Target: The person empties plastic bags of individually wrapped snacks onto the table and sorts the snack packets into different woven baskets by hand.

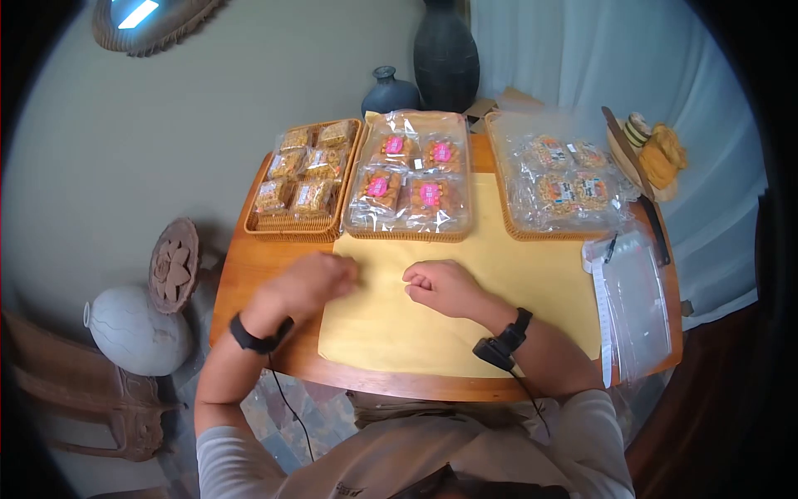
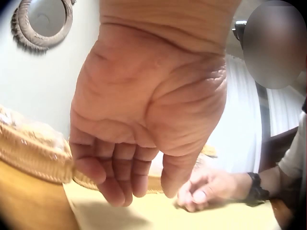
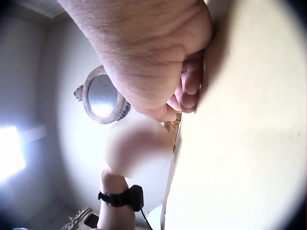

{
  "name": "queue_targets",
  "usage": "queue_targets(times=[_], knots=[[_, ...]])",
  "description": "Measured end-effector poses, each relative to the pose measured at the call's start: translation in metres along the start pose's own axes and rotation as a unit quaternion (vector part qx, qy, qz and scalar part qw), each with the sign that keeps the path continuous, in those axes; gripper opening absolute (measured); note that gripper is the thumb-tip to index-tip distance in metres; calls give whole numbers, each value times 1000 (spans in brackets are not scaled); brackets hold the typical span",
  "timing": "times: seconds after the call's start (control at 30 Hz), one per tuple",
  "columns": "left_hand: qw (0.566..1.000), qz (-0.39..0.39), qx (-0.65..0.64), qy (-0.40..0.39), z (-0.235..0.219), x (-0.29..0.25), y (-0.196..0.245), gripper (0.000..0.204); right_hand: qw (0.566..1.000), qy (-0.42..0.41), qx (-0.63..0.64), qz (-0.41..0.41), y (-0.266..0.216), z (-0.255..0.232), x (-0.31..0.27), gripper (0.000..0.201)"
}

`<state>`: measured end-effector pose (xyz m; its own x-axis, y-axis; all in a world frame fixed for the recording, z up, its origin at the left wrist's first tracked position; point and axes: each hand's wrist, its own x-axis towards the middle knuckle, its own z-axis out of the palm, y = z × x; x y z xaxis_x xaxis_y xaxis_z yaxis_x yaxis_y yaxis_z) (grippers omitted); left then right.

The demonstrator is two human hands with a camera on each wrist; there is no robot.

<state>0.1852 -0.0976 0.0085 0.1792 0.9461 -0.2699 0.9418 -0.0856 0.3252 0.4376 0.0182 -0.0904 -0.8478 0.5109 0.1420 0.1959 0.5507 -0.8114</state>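
The left hand [image 1: 312,283], fingers loosely bent and holding nothing, is over the 9 o'clock edge of a yellow sheet [image 1: 391,345]; the right hand [image 1: 449,287], fingers loosely curled and also without anything in them, rests near its middle. On the table [image 1: 249,259], the middle basket [image 1: 407,236], holding bags with pink labels [image 1: 430,194], is near 12 o'clock, the left basket [image 1: 287,227] of wrapped snacks [image 1: 312,195] at 10, the right basket [image 1: 544,235] at 1.

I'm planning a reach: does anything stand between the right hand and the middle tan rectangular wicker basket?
Nothing visible: only the flat yellow sheet lies between the right hand and that wicker basket.
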Motion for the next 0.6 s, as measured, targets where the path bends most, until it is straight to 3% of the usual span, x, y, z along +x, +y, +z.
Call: queue_targets(times=[0.03, 0.2, 0.27, 0.37, 0.43, 0.53, 0.6], knots=[[999, 12, -6, -34, 14, 2, 7, 26, 1000, -2, 14, 4, 2, 1, 0, 27], [996, -35, 53, 59, 59, 6, 21, 37, 998, -43, 37, 9, -5, -20, 3, 31], [997, -48, 36, 52, 62, 10, 18, 36, 994, -108, -18, 14, -16, -32, 0, 35], [997, -64, 16, 29, 54, 10, 19, 34, 993, -105, -50, 15, -16, -43, -13, 42], [998, -64, 14, 19, 51, 8, 21, 33, 996, -83, -39, 17, -12, -51, -24, 39], [999, -33, 34, 18, 37, 12, 26, 25, 994, 51, 6, 94, -6, -63, -43, 29], [995, 3, -75, 72, 2, 23, 42, 17, 992, 70, 30, 104, 8, -67, -52, 26]])
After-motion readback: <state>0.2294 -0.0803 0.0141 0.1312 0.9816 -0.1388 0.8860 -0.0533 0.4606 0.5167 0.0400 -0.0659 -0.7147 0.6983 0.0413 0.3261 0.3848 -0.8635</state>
